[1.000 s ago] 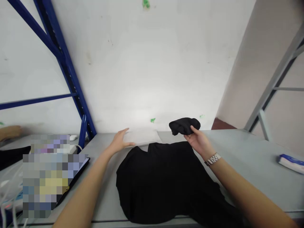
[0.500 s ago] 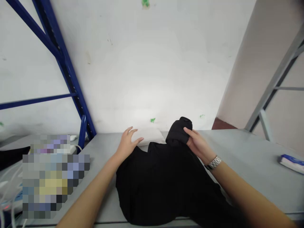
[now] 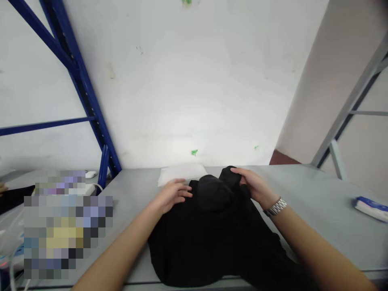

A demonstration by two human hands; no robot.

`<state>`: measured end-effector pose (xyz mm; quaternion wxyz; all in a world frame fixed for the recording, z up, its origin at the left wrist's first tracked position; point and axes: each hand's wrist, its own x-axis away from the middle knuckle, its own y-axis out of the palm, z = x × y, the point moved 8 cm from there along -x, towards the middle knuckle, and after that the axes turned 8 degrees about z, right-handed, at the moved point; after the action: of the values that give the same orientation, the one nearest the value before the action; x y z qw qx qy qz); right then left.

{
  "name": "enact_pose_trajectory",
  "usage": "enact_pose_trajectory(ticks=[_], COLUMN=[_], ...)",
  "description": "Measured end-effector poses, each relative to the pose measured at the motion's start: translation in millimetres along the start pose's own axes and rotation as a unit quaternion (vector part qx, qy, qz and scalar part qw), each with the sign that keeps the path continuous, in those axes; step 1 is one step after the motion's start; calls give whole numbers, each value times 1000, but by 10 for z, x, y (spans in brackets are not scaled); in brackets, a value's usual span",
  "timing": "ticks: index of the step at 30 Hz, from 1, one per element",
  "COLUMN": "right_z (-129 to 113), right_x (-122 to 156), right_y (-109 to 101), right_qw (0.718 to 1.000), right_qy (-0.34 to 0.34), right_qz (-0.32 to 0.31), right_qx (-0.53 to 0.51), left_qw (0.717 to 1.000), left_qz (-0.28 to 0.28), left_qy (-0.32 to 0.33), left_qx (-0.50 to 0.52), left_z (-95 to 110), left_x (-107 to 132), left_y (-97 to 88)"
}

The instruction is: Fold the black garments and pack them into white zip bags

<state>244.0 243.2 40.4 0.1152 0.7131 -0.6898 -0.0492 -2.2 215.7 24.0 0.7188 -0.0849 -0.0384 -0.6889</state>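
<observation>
A black garment [image 3: 200,242] lies spread over the grey table, its near edge reaching the table's front. Fabric at its far end is bunched into a rounded, hood-like fold. My right hand [image 3: 256,186], with a metal watch on the wrist, pinches the far right part of this cloth between thumb and fingers. At the far left edge of the garment is my left hand [image 3: 174,195], its fingers stretched out and apart over the cloth. Whether its palm presses on the fabric I cannot tell. Just behind sits a flat white pillow-like thing [image 3: 182,171], partly covered.
To the right on the grey table [image 3: 315,218] lies a blue-and-white soft packet [image 3: 371,208]. A blurred-out item [image 3: 66,230] and white cables [image 3: 13,258] are at the left. Blue metal posts [image 3: 87,93] rise at the left, and a white wall [image 3: 194,89] stands behind.
The bunched cloth has come down and leftward onto the garment, with my right hand still gripping its edge. My left hand has shifted right and lower, onto the garment.
</observation>
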Motion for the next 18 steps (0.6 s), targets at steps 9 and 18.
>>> enact_pose_trajectory(ticks=[9, 18], right_z=[-50, -275], right_x=[195, 166], right_y=[321, 30], right_qw=[994, 995], right_qy=[-26, -58], right_qz=[-109, -42], right_qx=[-9, -68], left_qw=[982, 992], left_qz=[-31, -23], left_qy=[164, 91], left_qx=[-92, 84], left_z=[166, 204], left_x=[378, 180], left_y=[334, 56])
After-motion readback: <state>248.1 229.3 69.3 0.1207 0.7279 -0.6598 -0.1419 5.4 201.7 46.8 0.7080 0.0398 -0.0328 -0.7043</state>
